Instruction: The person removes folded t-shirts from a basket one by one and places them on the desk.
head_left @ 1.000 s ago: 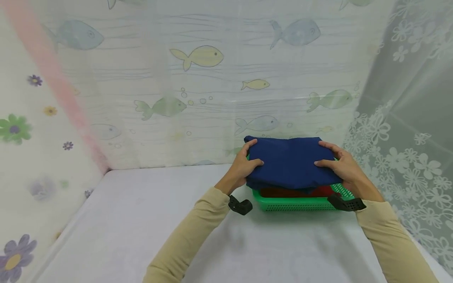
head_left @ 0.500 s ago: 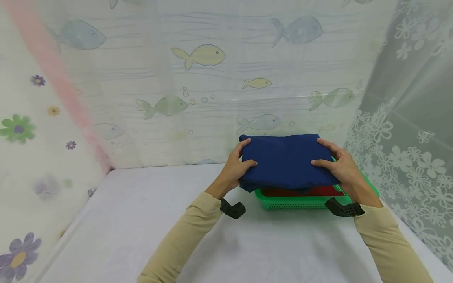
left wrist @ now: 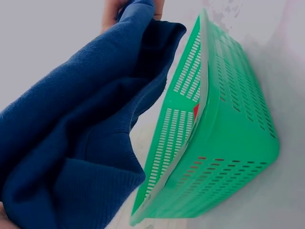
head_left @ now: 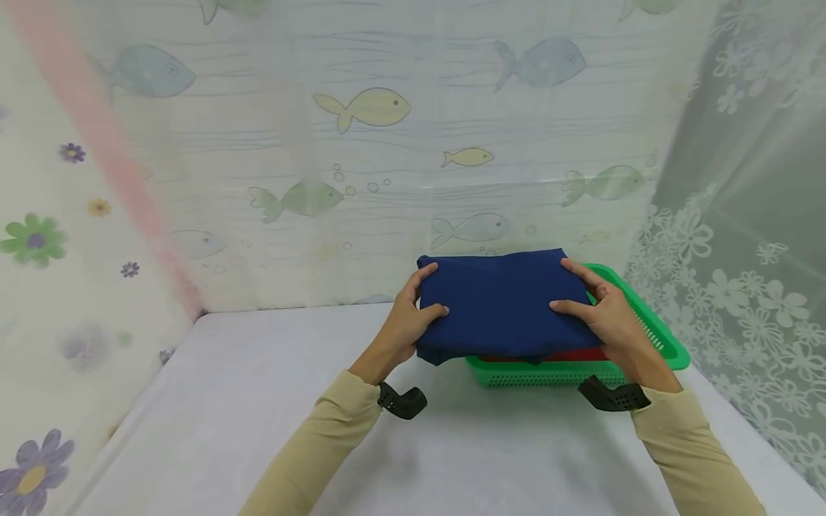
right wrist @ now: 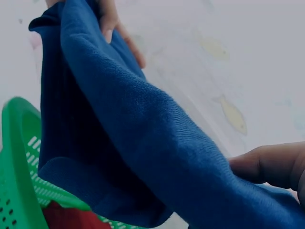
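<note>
A folded dark blue garment point(head_left: 500, 304), knitted with a ribbed edge, is held up between both hands in the head view. My left hand point(head_left: 406, 319) grips its left end, thumb on top and the other fingers mostly hidden. At the right end my right hand point(head_left: 613, 319) pinches it the same way. The garment overlaps the left part of a green plastic basket point(head_left: 535, 374), and the left wrist view shows it above the basket's rim point(left wrist: 205, 86). Inside the basket lies red cloth point(right wrist: 71, 217), partly hidden by the blue garment.
The basket stands on a table with a white cover point(head_left: 290, 401), near its right back. Behind is a curtain point(head_left: 361, 158) printed with fish. A sheer flowered curtain point(head_left: 742, 301) hangs along the right side. Black straps point(head_left: 403, 401) sit at both wrists.
Both hands have carried the blue garment left and slightly toward the person. More of the basket's right side now shows. The grip of both hands looks the same.
</note>
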`<state>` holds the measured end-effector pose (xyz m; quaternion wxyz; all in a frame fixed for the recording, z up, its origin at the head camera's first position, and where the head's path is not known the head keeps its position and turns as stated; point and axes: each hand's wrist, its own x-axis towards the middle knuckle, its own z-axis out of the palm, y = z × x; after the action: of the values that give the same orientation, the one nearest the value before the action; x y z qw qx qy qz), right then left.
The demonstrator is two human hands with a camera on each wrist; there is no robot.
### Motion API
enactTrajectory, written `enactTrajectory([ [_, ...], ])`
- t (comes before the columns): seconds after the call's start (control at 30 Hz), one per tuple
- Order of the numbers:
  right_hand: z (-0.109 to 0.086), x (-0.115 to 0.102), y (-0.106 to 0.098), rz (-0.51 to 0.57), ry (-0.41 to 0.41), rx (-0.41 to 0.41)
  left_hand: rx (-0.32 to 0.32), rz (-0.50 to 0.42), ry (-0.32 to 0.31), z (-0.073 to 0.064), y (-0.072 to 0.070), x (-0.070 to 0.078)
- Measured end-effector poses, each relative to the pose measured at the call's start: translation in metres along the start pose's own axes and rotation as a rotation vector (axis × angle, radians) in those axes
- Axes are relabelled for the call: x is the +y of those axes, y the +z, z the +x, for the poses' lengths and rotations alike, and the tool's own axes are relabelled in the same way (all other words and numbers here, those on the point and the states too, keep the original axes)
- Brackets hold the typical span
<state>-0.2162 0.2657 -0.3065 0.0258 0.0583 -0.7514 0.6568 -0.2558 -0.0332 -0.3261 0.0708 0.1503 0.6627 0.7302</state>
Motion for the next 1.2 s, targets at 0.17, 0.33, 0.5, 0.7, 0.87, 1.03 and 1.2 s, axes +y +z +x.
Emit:
enactTrajectory([
  [0.17,0.0,0.0,0.01,0.011,-0.014,-0.008,0.008,0.007,0.001,-0.006,-0.008,0.0],
  [0.33,0.001,0.0,0.018,0.052,-0.031,-0.022,0.025,0.011,0.008,-0.012,-0.016,0.0],
  [0.5,0.001,-0.001,0.024,0.035,-0.035,-0.036,0.031,0.02,0.014,-0.018,-0.021,0.001],
  [0.7,0.0,-0.004,0.032,0.035,-0.036,-0.038,0.02,0.01,0.042,-0.021,-0.028,0.003],
  [0.87,0.0,-0.007,0.041,0.084,-0.034,-0.06,0.016,0.01,0.05,-0.027,-0.038,0.006],
  [1.03,0.003,-0.004,0.051,0.132,-0.048,-0.085,0.027,0.018,0.054,-0.032,-0.047,0.009],
  [1.2,0.007,-0.001,0.06,0.139,-0.058,-0.095,0.035,0.02,0.058,-0.037,-0.056,0.01],
])
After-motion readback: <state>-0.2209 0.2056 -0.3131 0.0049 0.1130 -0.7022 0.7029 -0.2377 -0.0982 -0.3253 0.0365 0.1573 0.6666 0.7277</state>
